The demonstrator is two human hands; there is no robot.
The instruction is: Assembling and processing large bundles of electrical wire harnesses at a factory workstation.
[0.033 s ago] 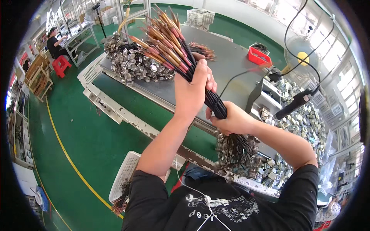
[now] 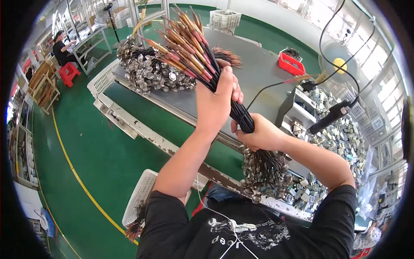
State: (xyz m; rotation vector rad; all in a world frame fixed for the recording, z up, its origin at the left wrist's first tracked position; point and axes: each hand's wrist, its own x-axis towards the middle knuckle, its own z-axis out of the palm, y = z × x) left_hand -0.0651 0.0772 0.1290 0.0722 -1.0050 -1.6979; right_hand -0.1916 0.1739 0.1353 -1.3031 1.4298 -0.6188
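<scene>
Both hands are gripping one thick bundle of black wires above a grey workbench.

The left hand is wrapping shut around the upper part of the wire bundle, forearm rising steeply from the lower edge; the right hand is clenching the same bundle just below, arm bent and coming in from the right. Copper-and-pink tipped ends are fanning out up-left; round metal discs are hanging in a cluster under the right hand. One large heap of similar disc parts is lying on the workbench. One red tray is sitting at the bench's far side, one white slotted crate beyond it, another white crate low by the floor. One red stool is standing far left.
</scene>
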